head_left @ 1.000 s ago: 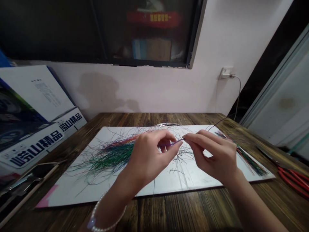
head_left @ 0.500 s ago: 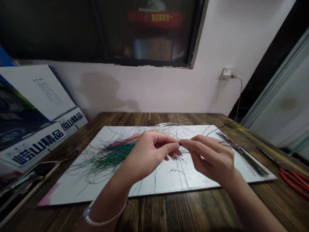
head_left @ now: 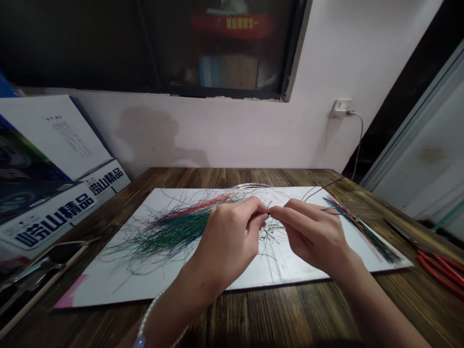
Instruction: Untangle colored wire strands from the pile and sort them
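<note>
My left hand (head_left: 232, 239) and my right hand (head_left: 316, 233) meet fingertip to fingertip over the white board (head_left: 250, 286). Both are closed in a pinch on a thin dark wire (head_left: 268, 207), a short bit of which shows between the fingers. Thin dark wire ends (head_left: 326, 186) stick out beyond my right hand to the upper right. Left of my hands lies a loose, tangled bundle of green, blue and orange wires (head_left: 177, 229). Small dark clippings (head_left: 267, 235) are scattered on the board below my fingers.
A neater bundle of coloured wires (head_left: 366, 229) lies at the board's right edge. Red-handled scissors (head_left: 440, 268) rest on the wooden table (head_left: 290, 314) at right. Printed boxes (head_left: 61, 217) stand at left, with a metal tool (head_left: 32, 278) nearby. A socket (head_left: 340, 109) holds a plugged-in cable.
My left hand has rolled over, its back now turned more upward, and its fingers have curled in at the wire. My right hand has stayed nearly in place.
</note>
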Available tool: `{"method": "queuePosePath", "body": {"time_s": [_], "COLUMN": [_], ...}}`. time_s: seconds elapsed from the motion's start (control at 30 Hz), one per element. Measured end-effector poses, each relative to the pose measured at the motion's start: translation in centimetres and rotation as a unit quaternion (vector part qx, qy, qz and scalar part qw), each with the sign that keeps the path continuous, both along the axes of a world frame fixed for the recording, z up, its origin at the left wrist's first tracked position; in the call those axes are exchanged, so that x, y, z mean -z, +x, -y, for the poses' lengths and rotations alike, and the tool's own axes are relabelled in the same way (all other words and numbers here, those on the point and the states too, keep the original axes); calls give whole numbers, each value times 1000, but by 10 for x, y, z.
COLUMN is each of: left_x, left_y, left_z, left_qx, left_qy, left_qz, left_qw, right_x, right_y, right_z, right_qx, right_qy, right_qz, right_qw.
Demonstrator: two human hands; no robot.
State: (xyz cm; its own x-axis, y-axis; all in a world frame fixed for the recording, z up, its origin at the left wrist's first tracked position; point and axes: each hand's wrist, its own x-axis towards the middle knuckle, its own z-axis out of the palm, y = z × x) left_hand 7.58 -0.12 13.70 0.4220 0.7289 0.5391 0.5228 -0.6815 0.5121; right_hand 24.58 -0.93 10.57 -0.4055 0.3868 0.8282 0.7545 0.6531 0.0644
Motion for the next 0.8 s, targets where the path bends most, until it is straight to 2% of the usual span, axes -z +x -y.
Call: {"method": "queuePosePath", "body": {"time_s": [0.13,0.57,0.7,0.8], "left_x": [4,8,8,7], "left_y": [2,1,0,-2], "left_z": [-2,-9,-10,-9], "left_qx": [-4,110,96,74], "left_qy": [28,168,183,157], "left_qz": [-4,-16,-25,-38], "left_qw": [1000,980,978,984], "right_x": [-1,-11,-11,-11], "right_y": [0,2,1,1], "right_z": [2,14,11,7], "right_qx": [-10,-60,-54,-51], "right_qy": [-48,-117,-142,-115], "right_qz": [-29,-115,-138,-113], "right_qw": [998,985,979,986]}}
